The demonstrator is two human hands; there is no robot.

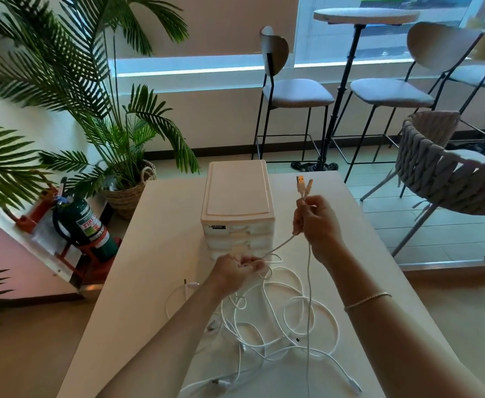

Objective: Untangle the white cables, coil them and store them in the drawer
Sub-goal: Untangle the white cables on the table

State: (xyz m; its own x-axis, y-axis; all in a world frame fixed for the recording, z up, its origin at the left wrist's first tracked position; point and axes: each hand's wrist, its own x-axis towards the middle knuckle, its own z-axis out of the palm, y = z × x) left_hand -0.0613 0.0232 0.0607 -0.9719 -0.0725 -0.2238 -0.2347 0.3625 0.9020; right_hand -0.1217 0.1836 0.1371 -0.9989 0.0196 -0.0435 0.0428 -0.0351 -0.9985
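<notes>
Pale beige table, long rectangle running away from the camera. Room: potted palm in a woven basket far left, green fire extinguisher on a red stand beside it, bright window strip along the back wall. Two bar stools and a round high table behind, woven rope chair just right of the table.

Small cream drawer unit stands at the table's far middle, drawers stacked, all pushed in, dark label on the top front.

White cables lie in a loose tangled heap on the table near the camera, thin round cords looping over each other, several plug ends poking out at left and bottom.

Right hand is raised above the table, fingers curled, pinching two cable ends; the two USB plugs stick up above the fingers, one with an orange insert. Cords drop from this hand down to the heap. Thin bracelet on the right wrist.

Left hand is low, just in front of the drawer unit, fist closed round a cord that runs taut up to the right hand.
</notes>
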